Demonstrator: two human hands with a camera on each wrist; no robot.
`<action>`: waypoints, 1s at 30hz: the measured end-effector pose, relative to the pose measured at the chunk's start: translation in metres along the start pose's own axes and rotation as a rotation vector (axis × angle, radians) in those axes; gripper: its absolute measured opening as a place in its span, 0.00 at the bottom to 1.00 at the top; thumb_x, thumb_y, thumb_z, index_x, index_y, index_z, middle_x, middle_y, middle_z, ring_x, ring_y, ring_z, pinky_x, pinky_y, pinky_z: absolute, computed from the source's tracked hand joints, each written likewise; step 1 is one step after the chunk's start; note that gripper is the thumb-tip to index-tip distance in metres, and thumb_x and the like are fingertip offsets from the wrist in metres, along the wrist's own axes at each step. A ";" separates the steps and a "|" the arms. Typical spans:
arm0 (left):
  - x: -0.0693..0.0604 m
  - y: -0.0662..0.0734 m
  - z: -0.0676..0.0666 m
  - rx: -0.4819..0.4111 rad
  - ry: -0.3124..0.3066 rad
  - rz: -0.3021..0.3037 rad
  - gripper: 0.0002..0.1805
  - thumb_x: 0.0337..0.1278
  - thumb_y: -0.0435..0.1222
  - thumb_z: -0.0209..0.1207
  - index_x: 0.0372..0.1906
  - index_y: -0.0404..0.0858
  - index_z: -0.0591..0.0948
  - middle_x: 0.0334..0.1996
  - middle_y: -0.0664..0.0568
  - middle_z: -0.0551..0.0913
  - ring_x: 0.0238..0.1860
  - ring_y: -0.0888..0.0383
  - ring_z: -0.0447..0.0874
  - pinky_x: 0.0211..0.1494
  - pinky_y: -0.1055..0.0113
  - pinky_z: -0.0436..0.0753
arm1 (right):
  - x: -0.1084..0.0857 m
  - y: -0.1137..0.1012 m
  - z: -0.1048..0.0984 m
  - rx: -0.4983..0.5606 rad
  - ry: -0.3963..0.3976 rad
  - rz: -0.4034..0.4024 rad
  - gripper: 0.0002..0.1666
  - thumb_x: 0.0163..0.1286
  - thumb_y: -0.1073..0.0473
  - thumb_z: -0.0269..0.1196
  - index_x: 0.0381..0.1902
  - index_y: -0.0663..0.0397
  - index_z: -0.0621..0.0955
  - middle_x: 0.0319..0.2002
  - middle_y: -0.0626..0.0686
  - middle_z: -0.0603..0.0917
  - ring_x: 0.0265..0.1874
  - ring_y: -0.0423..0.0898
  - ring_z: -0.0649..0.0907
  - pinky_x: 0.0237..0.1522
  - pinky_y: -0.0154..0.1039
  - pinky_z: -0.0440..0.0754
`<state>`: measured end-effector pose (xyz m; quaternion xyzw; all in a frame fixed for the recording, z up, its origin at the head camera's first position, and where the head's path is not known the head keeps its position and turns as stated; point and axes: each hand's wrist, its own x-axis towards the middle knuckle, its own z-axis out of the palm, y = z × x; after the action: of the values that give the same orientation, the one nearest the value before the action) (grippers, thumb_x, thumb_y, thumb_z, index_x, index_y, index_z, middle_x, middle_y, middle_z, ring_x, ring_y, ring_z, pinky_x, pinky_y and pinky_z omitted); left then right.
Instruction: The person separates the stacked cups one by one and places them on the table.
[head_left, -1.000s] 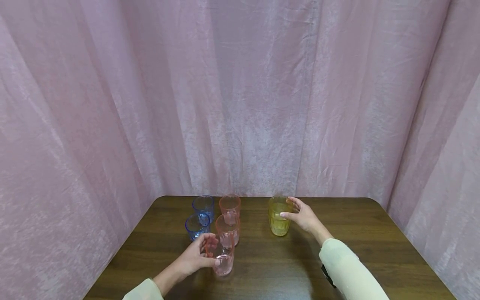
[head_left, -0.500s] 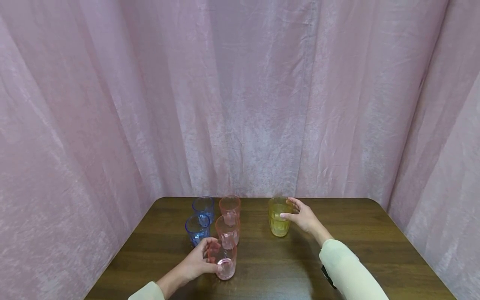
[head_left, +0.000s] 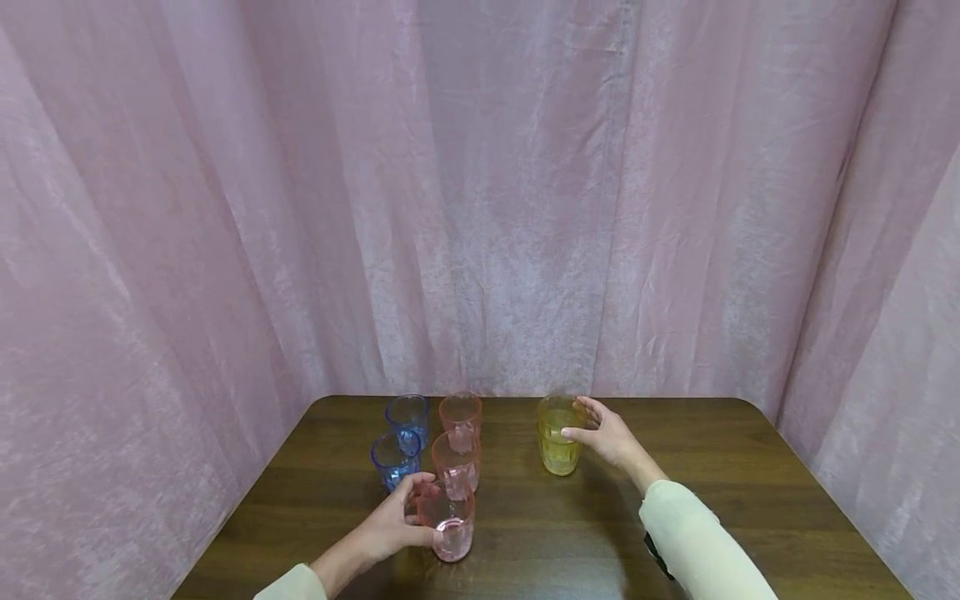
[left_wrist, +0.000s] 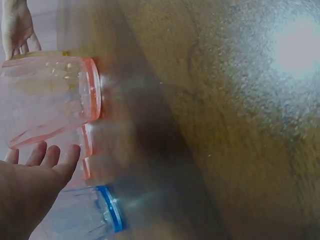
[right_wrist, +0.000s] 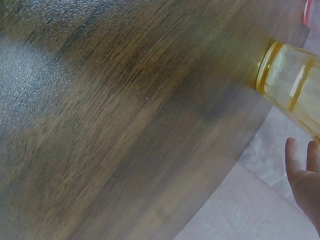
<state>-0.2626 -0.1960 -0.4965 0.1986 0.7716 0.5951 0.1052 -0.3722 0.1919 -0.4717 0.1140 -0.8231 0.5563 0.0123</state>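
My left hand point(head_left: 390, 521) holds a clear pink tumbler point(head_left: 454, 542) upright at the front of the cup group, thumb on the near side and fingers round the far side. In the left wrist view the fingertips point(left_wrist: 73, 152) lie along this tumbler point(left_wrist: 50, 95). My right hand point(head_left: 611, 437) holds a clear yellow tumbler point(head_left: 558, 454) by its right side, thumb in front. A band halfway up the yellow tumbler may be a second one nested with it; I cannot tell. Two more pink tumblers point(head_left: 454, 467) stand in a line behind the held one.
Two blue tumblers point(head_left: 395, 462) stand left of the pink ones, one behind the other. All sit on a dark wood table point(head_left: 525, 533) with rounded far corners. A pink curtain point(head_left: 525, 208) hangs behind and at both sides.
The left hand has brought its pink tumbler slightly toward me and to the right, and over the last half second it barely moves. The right hand and yellow tumbler stay in place.
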 end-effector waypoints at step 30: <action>0.096 0.117 -0.005 0.121 0.098 0.126 0.39 0.55 0.38 0.70 0.69 0.36 0.65 0.67 0.41 0.68 0.69 0.40 0.65 0.69 0.43 0.66 | -0.004 0.015 0.010 -0.051 0.018 0.053 0.52 0.59 0.56 0.75 0.72 0.70 0.61 0.64 0.71 0.72 0.62 0.66 0.73 0.60 0.58 0.74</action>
<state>-0.3298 -0.1345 -0.3759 0.2231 0.7962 0.5621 0.0176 -0.3697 0.1889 -0.4895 0.0869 -0.8395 0.5364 0.0080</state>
